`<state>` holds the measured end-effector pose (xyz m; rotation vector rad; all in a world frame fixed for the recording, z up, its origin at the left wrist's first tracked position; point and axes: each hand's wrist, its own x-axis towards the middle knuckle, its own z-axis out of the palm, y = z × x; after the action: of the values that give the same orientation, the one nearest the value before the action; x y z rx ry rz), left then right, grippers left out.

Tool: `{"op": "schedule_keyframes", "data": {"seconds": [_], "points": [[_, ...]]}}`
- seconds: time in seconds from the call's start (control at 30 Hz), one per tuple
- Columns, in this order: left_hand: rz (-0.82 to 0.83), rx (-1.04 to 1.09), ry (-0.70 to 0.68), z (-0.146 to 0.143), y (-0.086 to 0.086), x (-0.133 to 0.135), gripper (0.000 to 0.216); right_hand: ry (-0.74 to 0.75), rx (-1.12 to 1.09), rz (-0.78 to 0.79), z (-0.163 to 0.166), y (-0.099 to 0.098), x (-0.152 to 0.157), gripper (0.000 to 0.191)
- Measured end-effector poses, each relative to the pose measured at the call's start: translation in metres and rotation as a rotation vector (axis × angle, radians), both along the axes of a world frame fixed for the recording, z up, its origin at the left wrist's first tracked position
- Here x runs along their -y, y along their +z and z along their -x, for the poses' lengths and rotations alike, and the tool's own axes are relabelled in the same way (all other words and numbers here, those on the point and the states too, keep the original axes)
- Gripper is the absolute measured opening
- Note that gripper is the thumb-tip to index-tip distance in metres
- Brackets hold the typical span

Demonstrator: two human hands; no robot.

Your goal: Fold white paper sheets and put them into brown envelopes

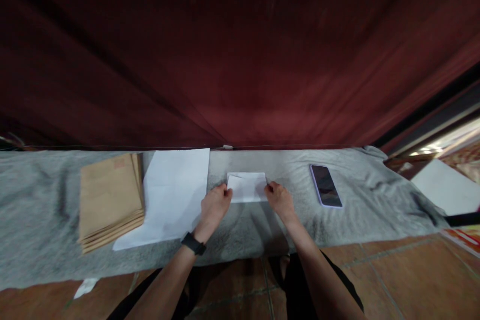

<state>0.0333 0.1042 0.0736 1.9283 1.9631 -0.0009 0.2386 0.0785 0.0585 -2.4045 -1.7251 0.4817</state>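
Note:
A small folded white paper lies on the grey cloth in front of me. My left hand pinches its left edge, fingers curled closed; a black watch sits on that wrist. My right hand grips the paper's right edge, fingers closed too. Both hands rest on the cloth with the paper between them.
Left of my hands lies a stack of white sheets, and further left a stack of brown envelopes. A dark phone lies to the right. A dark red curtain hangs behind. Tiled floor shows below.

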Motion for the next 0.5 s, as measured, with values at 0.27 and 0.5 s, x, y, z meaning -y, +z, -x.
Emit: {"op": "schedule_keyframes", "data": {"seconds": [0.27,0.5], "points": [[-0.020,-0.054,0.024,-0.005,0.000,-0.002,0.034,-0.022,0.125,-0.075,0.006,-0.006,0.001,0.027],[-0.131,-0.102,0.019,-0.009,-0.007,-0.001,0.036,-0.016,0.226,-0.165,0.010,-0.012,0.000,0.031]]}}
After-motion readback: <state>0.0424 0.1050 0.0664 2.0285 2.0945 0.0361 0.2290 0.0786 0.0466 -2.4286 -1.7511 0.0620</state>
